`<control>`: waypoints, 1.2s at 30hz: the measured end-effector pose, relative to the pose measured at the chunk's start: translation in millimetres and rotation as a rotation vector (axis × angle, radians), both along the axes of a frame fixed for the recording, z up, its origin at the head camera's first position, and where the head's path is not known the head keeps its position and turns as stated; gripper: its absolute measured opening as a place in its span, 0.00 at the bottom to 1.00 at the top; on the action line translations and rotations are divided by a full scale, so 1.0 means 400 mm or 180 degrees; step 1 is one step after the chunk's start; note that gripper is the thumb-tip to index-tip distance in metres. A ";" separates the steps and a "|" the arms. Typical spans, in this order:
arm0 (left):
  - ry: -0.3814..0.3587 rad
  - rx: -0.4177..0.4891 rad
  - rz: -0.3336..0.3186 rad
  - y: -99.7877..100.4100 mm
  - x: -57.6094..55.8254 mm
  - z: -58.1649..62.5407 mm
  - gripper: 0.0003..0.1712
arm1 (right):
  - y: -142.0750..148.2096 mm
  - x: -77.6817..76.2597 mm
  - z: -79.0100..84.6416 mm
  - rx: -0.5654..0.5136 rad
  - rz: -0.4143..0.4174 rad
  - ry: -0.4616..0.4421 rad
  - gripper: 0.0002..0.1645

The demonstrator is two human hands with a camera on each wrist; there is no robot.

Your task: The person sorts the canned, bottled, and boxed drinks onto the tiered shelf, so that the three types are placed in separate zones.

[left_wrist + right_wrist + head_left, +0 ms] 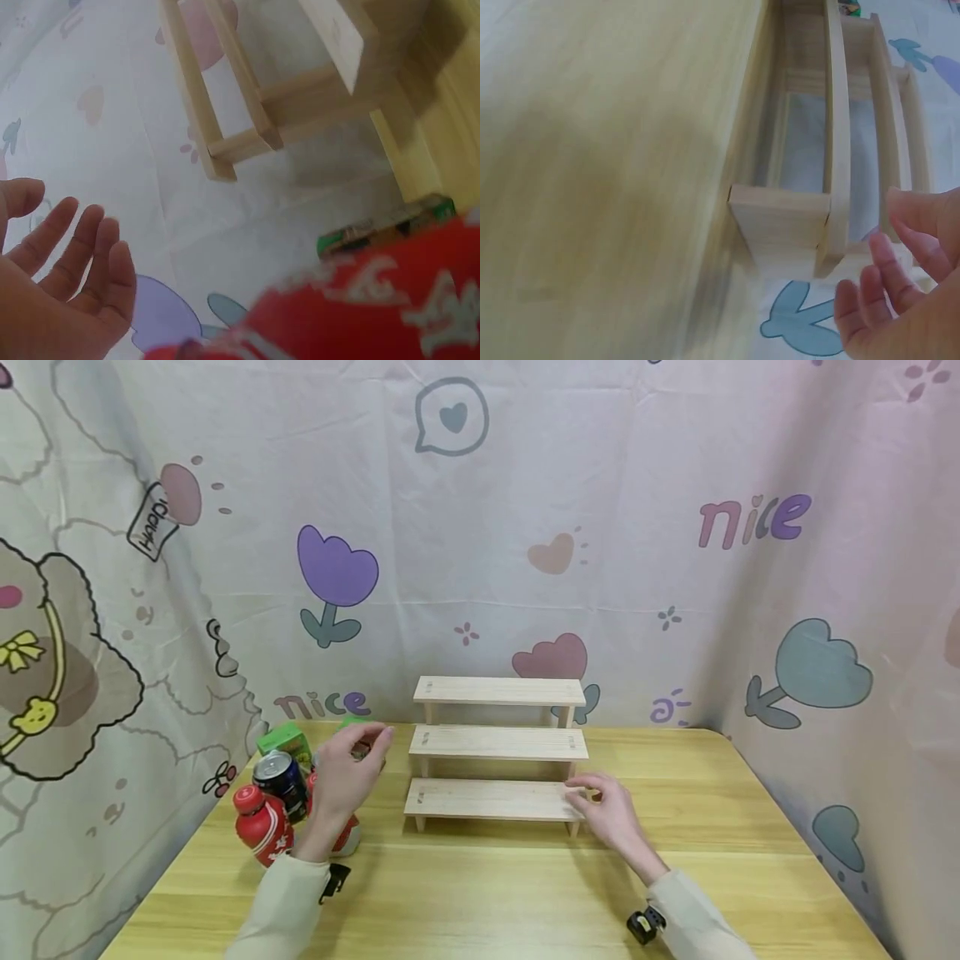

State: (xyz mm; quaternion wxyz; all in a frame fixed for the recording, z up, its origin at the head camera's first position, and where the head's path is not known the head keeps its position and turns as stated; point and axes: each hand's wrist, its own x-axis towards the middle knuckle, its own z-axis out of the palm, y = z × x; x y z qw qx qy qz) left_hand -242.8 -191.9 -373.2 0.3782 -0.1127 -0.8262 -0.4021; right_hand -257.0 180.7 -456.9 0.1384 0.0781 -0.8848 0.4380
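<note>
A light wooden three-step rack (487,800) stands in the middle of the table. My left hand (348,777) hovers over a cluster of goods at the left, its fingers loosely bent and holding nothing; the left wrist view shows an empty palm (67,292). Below and beside it are a red bottle (262,827), a dark can (279,781) and a green box (285,743). Another red item (347,839) is partly hidden behind my left wrist. My right hand (609,810) is at the right end of the lowest step, fingers loosely bent with nothing between them.
The wooden table (495,893) runs back to a patterned cloth (480,527) that hangs behind and on both sides. Close under the left wrist camera, a red surface with white print (375,300) fills the lower right, with a green-edged box (382,225) beyond.
</note>
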 end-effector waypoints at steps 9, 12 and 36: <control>-0.0430 0.0096 0.0213 -0.063 0.009 -0.009 0.10 | 0.023 -0.001 -0.028 -0.0206 0.0114 -0.0186 0.16; -0.0722 0.0201 0.0231 -0.083 0.016 -0.007 0.15 | 0.027 -0.002 -0.034 -0.0283 0.0168 -0.0284 0.17; -0.1991 0.0518 -0.0155 -0.197 0.081 -0.061 0.33 | 0.042 -0.003 -0.068 -0.0816 -0.0026 -0.0795 0.27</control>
